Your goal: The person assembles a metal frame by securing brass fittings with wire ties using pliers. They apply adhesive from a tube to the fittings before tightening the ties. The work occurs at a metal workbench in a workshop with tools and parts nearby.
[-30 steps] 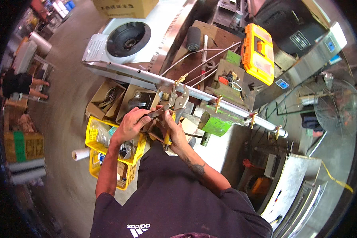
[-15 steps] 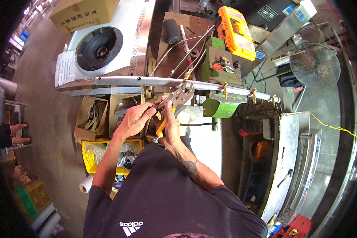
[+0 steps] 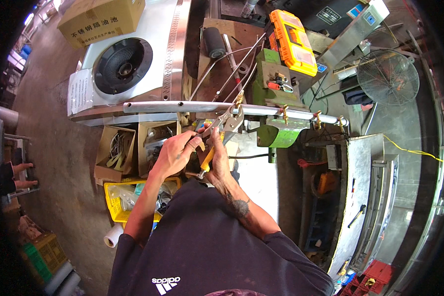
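Locking pliers [image 3: 228,122] with a yellow grip and an adjusting screw at the lower end are in both my hands. My right hand [image 3: 219,160] is wrapped round the yellow grip. On the other handle, my left hand [image 3: 176,154] is closed, its thumb pressed against it. The plier jaws are up beside a silver pipe [image 3: 207,107], just below a brass fitting [image 3: 239,100]; I cannot tell whether they touch it. Further right along the pipe sit several more brass fittings [image 3: 284,114]. A green vise [image 3: 286,132] stands at the pipe's right part.
Beyond the pipe lie a black cylinder [image 3: 213,42], rods and an orange toolbox [image 3: 293,42]. A metal panel with a black round burner [image 3: 123,65] is at the far left. Cardboard boxes [image 3: 114,153] and a yellow crate [image 3: 114,203] stand left; a fan [image 3: 388,78] stands right.
The view has shifted slightly. Both hands and the pliers appear a little further right, still beside the same brass fitting, with the same hold.
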The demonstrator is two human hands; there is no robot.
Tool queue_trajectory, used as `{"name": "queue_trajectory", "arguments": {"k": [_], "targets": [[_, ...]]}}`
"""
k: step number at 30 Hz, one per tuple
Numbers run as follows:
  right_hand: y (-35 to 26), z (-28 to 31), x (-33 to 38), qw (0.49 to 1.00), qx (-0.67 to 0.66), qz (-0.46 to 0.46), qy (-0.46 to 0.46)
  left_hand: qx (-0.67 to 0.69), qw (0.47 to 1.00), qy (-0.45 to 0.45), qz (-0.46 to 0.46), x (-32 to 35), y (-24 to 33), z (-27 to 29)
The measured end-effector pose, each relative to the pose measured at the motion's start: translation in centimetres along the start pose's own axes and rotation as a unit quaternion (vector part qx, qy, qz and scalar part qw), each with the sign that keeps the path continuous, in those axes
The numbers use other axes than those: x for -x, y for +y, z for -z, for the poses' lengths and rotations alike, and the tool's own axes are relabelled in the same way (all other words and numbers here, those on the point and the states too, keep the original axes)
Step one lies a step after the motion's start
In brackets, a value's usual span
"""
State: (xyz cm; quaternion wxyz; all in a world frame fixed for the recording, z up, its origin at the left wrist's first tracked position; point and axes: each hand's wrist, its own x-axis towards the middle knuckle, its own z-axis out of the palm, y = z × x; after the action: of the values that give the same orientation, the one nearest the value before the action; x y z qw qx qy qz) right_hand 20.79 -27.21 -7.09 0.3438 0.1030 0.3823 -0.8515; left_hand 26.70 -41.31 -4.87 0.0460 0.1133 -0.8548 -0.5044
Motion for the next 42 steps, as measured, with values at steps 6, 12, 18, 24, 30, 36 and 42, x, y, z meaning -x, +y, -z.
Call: {"name": "queue_trajectory", "arguments": {"k": [6, 12, 18, 24, 30, 36, 42], "targets": [[0.7, 0.1, -0.8, 1.000, -0.015, 0.016, -0.002, 0.025, 0.999, -0.020, 0.029, -0.1, 0.4, 0.2], [0.8, -0.3, -1.0, 0.998, -0.056, 0.015, 0.011, 0.032, 0.997, -0.036, 0.067, 0.2, 1.5, 0.1], [0.4, -0.5, -0.7, 0.997, -0.076, -0.006, -0.013, 0.032, 0.997, -0.037, 0.067, 0.4, 1.2, -0.3], [0.1, -1.2, -0.4, 0.997, -0.081, 0.002, -0.008, 0.059, 0.996, -0.025, 0.060, 0.2, 0.7, -0.4], [0.2, -1.0, -0.5, 0.995, -0.095, -0.002, -0.015, 0.059, 0.996, -0.022, 0.068, 0.1, 1.4, 0.1], [-1.2, -2.5, -0.1, 0.993, -0.116, -0.022, 0.010, 0.092, 0.994, -0.038, 0.044, -0.3, 2.1, 1.2], [-2.8, -4.5, 0.5, 0.990, -0.132, -0.054, 0.020, 0.132, 0.986, -0.066, 0.076, -1.6, 4.3, 3.1]]}}
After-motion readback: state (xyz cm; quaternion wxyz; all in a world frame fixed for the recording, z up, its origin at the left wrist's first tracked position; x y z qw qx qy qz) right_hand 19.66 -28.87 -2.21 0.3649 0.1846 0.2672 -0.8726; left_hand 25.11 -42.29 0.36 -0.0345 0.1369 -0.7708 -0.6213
